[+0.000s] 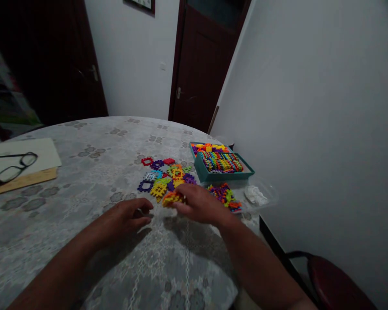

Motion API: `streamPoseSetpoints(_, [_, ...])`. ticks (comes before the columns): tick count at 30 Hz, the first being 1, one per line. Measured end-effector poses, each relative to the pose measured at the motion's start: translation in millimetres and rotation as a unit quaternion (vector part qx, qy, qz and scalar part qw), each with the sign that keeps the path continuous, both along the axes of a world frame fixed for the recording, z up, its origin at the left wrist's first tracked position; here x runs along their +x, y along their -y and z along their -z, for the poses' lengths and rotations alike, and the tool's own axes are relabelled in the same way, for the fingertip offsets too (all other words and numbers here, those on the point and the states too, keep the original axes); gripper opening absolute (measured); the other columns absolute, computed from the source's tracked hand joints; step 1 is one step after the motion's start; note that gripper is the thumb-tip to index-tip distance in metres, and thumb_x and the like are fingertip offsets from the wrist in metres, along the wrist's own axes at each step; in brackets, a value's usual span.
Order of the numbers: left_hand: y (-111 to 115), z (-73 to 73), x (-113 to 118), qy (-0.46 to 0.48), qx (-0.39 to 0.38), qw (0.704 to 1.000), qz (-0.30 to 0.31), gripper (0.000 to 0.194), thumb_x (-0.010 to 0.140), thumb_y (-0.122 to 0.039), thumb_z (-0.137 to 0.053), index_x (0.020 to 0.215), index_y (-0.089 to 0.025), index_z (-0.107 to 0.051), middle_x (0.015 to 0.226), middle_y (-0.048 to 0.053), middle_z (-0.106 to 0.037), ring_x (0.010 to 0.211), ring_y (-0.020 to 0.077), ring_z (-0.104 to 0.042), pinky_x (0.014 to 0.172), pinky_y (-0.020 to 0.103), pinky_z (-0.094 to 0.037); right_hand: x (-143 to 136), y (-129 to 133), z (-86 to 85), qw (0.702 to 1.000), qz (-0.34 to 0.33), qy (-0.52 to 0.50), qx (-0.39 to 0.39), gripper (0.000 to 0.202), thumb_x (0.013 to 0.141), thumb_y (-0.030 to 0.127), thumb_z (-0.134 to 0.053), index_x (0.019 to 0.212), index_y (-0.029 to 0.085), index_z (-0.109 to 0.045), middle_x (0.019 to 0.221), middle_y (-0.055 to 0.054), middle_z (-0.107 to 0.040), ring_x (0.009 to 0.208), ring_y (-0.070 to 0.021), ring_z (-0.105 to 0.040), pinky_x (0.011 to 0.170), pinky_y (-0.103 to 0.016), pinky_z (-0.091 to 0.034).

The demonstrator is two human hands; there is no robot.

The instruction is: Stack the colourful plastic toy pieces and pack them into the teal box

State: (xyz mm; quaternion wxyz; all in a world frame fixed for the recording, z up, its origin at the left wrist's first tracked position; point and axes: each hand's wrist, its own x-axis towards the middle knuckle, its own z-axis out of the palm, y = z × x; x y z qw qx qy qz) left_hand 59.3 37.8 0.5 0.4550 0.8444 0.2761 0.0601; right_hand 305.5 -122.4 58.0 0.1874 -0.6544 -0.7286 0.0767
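Grey patterned tablecloth [67,224] under both hands. L hand [129,213] half-open, fingers curled inward, thumb apart below. R hand [202,204] angled in, palm down, pinching orange/yellow pcs [171,199] btwn thumb & fingers, just R of L hand. Loose pcs [158,189] just beyond both; teal box [213,176] past R hand.

Runs open over the patterned tablecloth [84,183], left of centre in the frame, up to glasses [11,173] and papers [47,150] at far left. Narrows at centre between left hand [134,214] and the orange-yellow piece [172,199] in the right hand [198,203]. Meets loose pieces [177,174] just above, then teal box [226,176], piled bits [226,194] and wall [310,107] rightward.
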Motion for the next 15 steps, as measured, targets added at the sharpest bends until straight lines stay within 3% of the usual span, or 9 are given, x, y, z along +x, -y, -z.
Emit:
streamPoseSetpoints(4, [-3.8,3.8,0.2,-0.008,0.025,1.0,-0.012,0.047,0.086,-0.061,-0.075,0.115,-0.024,-0.079,0.104,0.011,-0.083,0.093,0.0316,-0.076,0.086,0.042,-0.059,86.7,24.7,-35.9,0.996,0.046,0.012,0.074,0.011,0.111,0.029,-0.064,0.119,0.022,-0.067,0.113,-0.007,-0.075,0.096,-0.02,-0.067,0.086,-0.031,-0.048])
streamPoseSetpoints(7, [-4.1,3.5,0.9,-0.011,0.04,0.999,-0.013,0.047,0.085,-0.062,-0.074,0.114,-0.026,-0.08,0.109,0.011,-0.084,0.098,0.0327,-0.077,0.091,0.044,-0.06,168.9,40.6,-51.5,0.983,0.139,0.071,0.101,0.019,0.107,0.027,-0.067,0.125,0.02,-0.069,0.115,-0.009,-0.076,0.096,-0.022,-0.068,0.089,-0.033,-0.051])
streamPoseSetpoints(11, [-6.7,7.1,0.6,-0.005,0.056,0.998,-0.014,0.049,0.086,-0.065,-0.072,0.115,-0.027,-0.082,0.111,0.012,-0.084,0.101,0.0347,-0.077,0.094,0.046,-0.061,257.8,53.6,-52.3,0.962,0.218,0.162,0.029,0.021,0.104,0.022,-0.069,0.123,0.017,-0.074,0.123,-0.015,-0.077,0.107,-0.0254,-0.071,0.097,-0.034,-0.054])
streamPoseSetpoints(15, [-12.1,13.8,-0.2,-0.004,0.067,0.998,-0.006,0.048,0.088,-0.064,-0.071,0.116,-0.027,-0.083,0.117,0.014,-0.084,0.107,0.0373,-0.078,0.097,0.048,-0.061,298.4,57.2,-39.6,0.943,0.243,0.218,-0.062,0.022,0.104,0.022,-0.069,0.123,0.016,-0.077,0.126,-0.017,-0.078,0.111,-0.0256,-0.072,0.099,-0.032,-0.054])
